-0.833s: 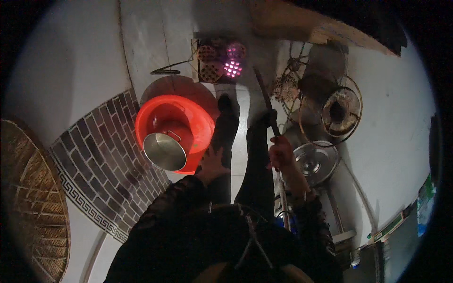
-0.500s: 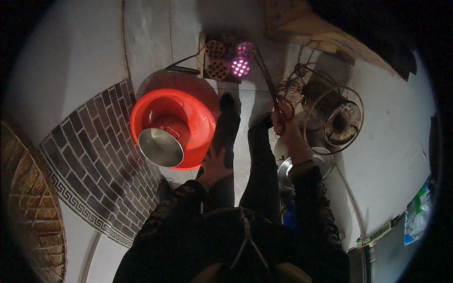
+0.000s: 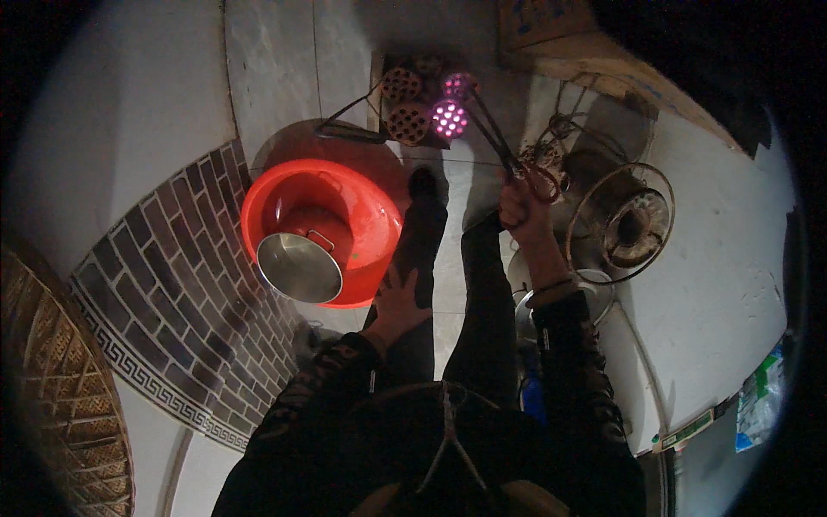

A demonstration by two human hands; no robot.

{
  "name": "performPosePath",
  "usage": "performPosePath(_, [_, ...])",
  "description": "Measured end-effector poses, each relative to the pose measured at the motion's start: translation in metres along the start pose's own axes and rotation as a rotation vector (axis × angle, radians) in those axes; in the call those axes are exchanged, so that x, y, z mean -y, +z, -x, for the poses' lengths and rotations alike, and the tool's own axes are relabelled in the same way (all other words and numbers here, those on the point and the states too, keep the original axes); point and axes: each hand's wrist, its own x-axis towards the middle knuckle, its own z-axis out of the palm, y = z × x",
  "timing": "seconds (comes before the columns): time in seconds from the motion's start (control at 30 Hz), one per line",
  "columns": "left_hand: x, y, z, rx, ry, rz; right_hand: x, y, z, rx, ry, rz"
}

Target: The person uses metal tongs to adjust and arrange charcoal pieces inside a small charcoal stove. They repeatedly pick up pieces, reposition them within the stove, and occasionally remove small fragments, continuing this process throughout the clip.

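Note:
My right hand (image 3: 525,211) is closed around the handles of a pair of fire tongs (image 3: 493,129). The tongs' long dark arms reach toward the far glowing honeycomb briquette (image 3: 458,84); whether their tips grip it I cannot tell. Just nearer is a brighter pink-lit briquette (image 3: 450,118). Dark briquettes (image 3: 407,122) with round holes sit to their left in a low holder (image 3: 376,82). My left hand (image 3: 400,303) lies on my left leg with its fingers spread, holding nothing.
A red plastic basin (image 3: 379,207) with a metal pot (image 3: 300,269) tilted in it stands at left. At right are a round stove (image 3: 636,226), a metal ring (image 3: 579,258) around its top, and pale pans (image 3: 594,297). A cardboard box (image 3: 594,60) stands far right; a woven basket (image 3: 69,388) leans left.
The tongs' two arms now show farther apart, and a ring handle stands out to the right of my right hand. The whole view has shifted slightly. My left hand stays on the leg.

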Motion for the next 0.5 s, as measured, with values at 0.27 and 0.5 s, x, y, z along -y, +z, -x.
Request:
performPosePath(0.27, [0.006, -0.001, -0.004, 0.05, 0.017, 0.036, -0.014, -0.008, -0.001, 0.019, -0.096, -0.007])
performPosePath(0.5, [0.006, 0.0, -0.006, 0.022, 0.022, 0.035, -0.015, -0.009, 0.007, 0.049, -0.065, -0.049])
